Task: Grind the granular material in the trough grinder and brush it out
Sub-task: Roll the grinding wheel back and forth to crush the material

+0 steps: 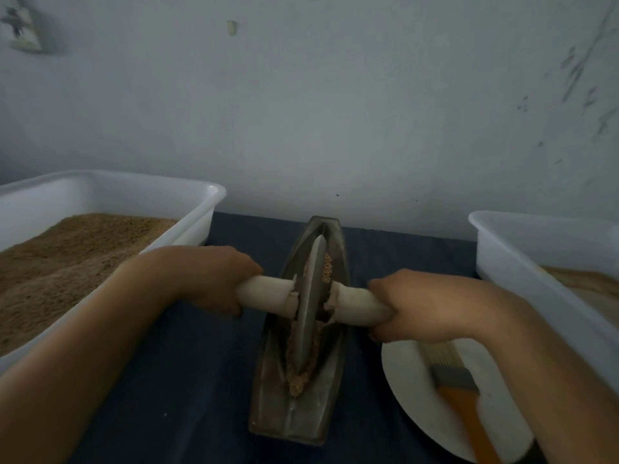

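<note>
Head view: the metal grinder (298,333) sits in the middle on a dark blue cloth (187,380). It is shaped like a little boat. A thin metal wheel (310,303) stands up in its groove. Tan grains (298,380) lie in the groove, both in front of the wheel and behind it. A white handle (268,293) sticks out from each side of the wheel. The left hand (214,279) is wrapped around the left end, and the right hand (412,306) is wrapped around the right end. Left of the grinder is a white tub (110,185) full of brown grains. Right of the grinder is another white tub (522,262). Near the grinder's front right, a white plate (412,393) holds a brush (459,386) with an orange handle. The right arm covers part of the plate.
</note>
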Action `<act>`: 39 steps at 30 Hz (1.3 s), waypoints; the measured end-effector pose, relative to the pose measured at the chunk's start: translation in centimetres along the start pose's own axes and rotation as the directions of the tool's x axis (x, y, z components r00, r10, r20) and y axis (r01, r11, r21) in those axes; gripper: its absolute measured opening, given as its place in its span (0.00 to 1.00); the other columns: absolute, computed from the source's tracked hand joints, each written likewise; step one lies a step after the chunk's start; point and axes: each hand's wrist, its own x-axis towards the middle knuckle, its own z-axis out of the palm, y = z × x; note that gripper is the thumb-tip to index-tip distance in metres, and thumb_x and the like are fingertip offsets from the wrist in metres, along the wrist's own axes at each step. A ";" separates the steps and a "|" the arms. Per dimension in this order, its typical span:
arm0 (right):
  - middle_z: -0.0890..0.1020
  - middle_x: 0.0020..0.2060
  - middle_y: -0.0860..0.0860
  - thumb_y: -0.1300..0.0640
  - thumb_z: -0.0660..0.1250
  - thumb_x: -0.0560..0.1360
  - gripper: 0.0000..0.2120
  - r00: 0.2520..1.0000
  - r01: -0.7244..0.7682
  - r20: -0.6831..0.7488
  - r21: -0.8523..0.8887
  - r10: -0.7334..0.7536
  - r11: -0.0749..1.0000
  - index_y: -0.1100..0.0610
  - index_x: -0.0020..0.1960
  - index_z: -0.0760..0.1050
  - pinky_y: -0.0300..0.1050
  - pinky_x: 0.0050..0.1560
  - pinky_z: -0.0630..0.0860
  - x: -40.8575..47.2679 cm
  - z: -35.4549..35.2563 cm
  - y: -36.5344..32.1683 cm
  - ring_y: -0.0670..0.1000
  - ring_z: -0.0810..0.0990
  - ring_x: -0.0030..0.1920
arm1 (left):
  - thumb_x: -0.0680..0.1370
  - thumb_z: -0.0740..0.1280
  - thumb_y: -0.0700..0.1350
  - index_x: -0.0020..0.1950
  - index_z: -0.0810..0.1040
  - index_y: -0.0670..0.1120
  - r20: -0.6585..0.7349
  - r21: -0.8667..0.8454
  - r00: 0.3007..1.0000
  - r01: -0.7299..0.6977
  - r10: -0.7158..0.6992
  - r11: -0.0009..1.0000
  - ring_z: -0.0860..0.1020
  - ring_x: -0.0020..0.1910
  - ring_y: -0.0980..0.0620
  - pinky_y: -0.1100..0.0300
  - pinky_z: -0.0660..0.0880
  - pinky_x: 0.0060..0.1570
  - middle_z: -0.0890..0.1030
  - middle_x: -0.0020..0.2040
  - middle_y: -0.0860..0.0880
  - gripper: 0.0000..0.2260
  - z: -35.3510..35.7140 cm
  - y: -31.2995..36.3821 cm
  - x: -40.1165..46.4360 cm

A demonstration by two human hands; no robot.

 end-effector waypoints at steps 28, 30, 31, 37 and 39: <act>0.75 0.44 0.51 0.54 0.65 0.75 0.10 0.999 -0.024 -0.046 -0.027 0.023 0.999 0.57 0.52 0.72 0.40 0.34 0.66 0.7 0.3 0.4 0.48 0.74 0.41 | 0.74 0.69 0.48 0.43 0.65 0.60 -0.093 -0.045 0.991 -0.103 0.098 0.994 0.69 0.39 0.62 0.68 0.64 0.39 0.71 0.40 0.61 0.13 -0.4 -0.1 -0.4; 0.76 0.43 0.51 0.53 0.66 0.74 0.10 1.000 -0.007 -0.012 -0.015 0.007 1.000 0.58 0.51 0.73 0.41 0.34 0.66 0.2 0.0 0.2 0.48 0.74 0.40 | 0.74 0.69 0.48 0.48 0.68 0.59 -0.037 -0.068 0.994 -0.106 0.103 0.992 0.69 0.40 0.62 0.68 0.64 0.40 0.69 0.39 0.61 0.11 -0.5 -0.2 -0.7; 0.77 0.43 0.52 0.53 0.66 0.74 0.10 1.000 -0.007 -0.013 -0.014 0.006 1.000 0.59 0.51 0.73 0.42 0.35 0.66 0.2 0.0 0.2 0.48 0.74 0.41 | 0.75 0.69 0.48 0.51 0.68 0.58 -0.015 -0.077 0.995 -0.102 0.102 0.992 0.69 0.40 0.62 0.68 0.65 0.41 0.69 0.39 0.61 0.12 -0.5 -0.3 -0.7; 0.75 0.47 0.51 0.53 0.64 0.75 0.10 0.963 -0.090 -0.262 -0.071 0.069 0.993 0.55 0.52 0.67 0.43 0.36 0.65 3.2 1.1 1.4 0.49 0.72 0.43 | 0.77 0.65 0.48 0.56 0.64 0.51 -0.248 -0.013 0.968 -0.028 0.024 1.000 0.73 0.52 0.53 0.59 0.69 0.53 0.73 0.54 0.51 0.12 1.1 -0.5 1.7; 0.76 0.49 0.51 0.52 0.63 0.75 0.09 0.918 -0.107 -0.391 -0.098 0.061 0.989 0.53 0.49 0.64 0.45 0.39 0.62 4.3 1.6 2.2 0.50 0.71 0.42 | 0.77 0.64 0.49 0.60 0.64 0.49 -0.446 0.065 0.895 0.025 0.006 0.998 0.72 0.57 0.50 0.55 0.68 0.57 0.72 0.58 0.50 0.14 2.0 -0.6 3.2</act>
